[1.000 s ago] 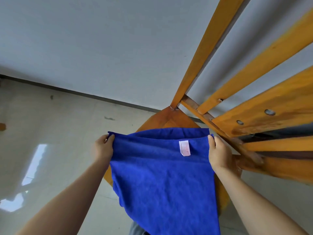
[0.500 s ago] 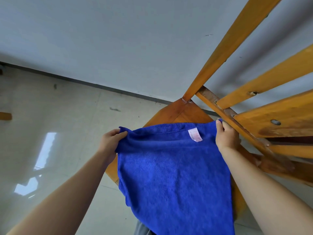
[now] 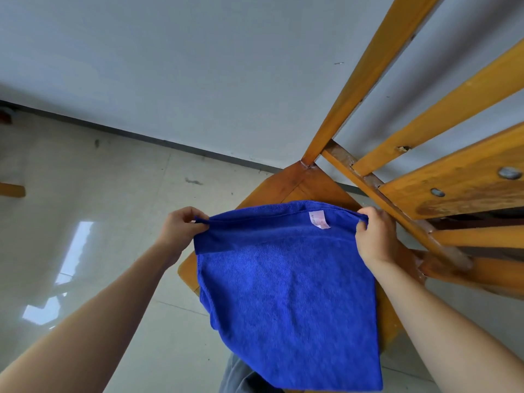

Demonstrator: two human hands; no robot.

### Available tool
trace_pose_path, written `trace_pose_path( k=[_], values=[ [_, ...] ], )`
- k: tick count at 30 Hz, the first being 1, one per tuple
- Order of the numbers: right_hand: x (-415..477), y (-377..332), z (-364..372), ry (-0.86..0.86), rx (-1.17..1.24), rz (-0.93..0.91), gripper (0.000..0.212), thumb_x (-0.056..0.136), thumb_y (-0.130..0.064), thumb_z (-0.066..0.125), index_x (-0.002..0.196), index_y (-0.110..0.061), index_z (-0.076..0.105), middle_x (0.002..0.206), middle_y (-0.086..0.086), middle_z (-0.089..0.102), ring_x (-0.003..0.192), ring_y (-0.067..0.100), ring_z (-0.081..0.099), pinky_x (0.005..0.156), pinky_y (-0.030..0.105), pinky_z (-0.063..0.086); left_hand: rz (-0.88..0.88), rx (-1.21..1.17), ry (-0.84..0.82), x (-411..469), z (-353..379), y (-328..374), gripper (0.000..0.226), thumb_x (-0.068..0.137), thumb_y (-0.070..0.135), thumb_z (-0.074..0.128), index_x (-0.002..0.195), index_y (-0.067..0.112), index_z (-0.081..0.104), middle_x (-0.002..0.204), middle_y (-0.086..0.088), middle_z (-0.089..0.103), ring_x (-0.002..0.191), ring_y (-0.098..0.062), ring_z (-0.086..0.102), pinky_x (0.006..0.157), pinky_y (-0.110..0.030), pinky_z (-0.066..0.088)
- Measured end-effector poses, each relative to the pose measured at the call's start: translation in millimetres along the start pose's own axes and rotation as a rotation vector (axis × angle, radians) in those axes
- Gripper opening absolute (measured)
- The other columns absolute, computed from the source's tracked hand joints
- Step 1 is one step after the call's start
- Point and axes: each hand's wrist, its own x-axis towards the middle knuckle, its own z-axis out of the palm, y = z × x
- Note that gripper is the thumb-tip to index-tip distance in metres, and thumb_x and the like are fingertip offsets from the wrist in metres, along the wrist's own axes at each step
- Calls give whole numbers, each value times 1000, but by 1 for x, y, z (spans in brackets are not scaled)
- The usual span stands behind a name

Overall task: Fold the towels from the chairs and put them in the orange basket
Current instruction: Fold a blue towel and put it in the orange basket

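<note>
A person is holding a blue towel (image 3: 286, 296) stretched out over a wooden chair (image 3: 300, 182), seen from a camera worn on the head. The left hand (image 3: 181, 228) is pinching the towel's upper left corner, fingers closed on the cloth. The right hand (image 3: 374, 236) is gripping the upper right corner, thumb pressed against the hem. The two hands are spread well apart, keeping the top edge taut between them. The top edge is lying doubled, with a second layer of hem showing just behind the front one. A small pale pink label (image 3: 319, 219) is hanging from that edge, near the right hand. The rest of the towel is draping down toward the person, covering most of the chair seat. The chair's slatted back (image 3: 453, 109) is rising at the right of the view, close beside the right hand. Behind the chair, a grey wall (image 3: 198, 66) is meeting a glossy tiled floor (image 3: 99, 208) along a dark baseboard. Bare forearms are reaching in from the lower corners.
</note>
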Motion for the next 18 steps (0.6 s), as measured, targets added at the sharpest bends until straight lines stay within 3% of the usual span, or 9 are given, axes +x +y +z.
trace_pose_path(
  k=[4,8,11,14,18],
  values=[
    [-32,5,-28,5,116,-15,21,91,-4,51,111,-3,57,116,15,57,107,28,54,84,34,47,86,-20,5,-25,-2,8,35,77,-23,46,61,8,53,78,-5,60,74,-16,55,70,-23,47],
    [-63,11,-63,20,276,10,19,89,0,53,107,-2,58,106,13,60,98,23,55,78,31,47,182,-86,48,-56,-7,18,33,78,-20,50,64,9,55,72,-5,58,69,-12,54,60,-12,48],
    [-79,15,-90,2,415,22,17,87,2,54,103,-5,58,94,4,58,90,17,53,65,15,43,248,-155,74,-77,-13,23,33,77,-19,55,64,10,58,67,-3,59,66,-11,55,57,-8,47],
    [-95,27,-110,-26,438,-27,17,86,5,55,92,-11,57,79,-8,56,79,15,53,56,6,41,308,-147,53,-102,-19,27,38,76,-20,57,59,14,60,60,11,61,58,3,56,57,-6,45],
    [-115,47,-124,-94,416,-61,18,86,3,55,92,-14,57,85,2,60,81,17,55,60,10,39,381,-54,-26,-134,-29,30,54,75,-21,58,45,24,65,93,12,61,66,-5,55,61,-10,46]
  ],
)
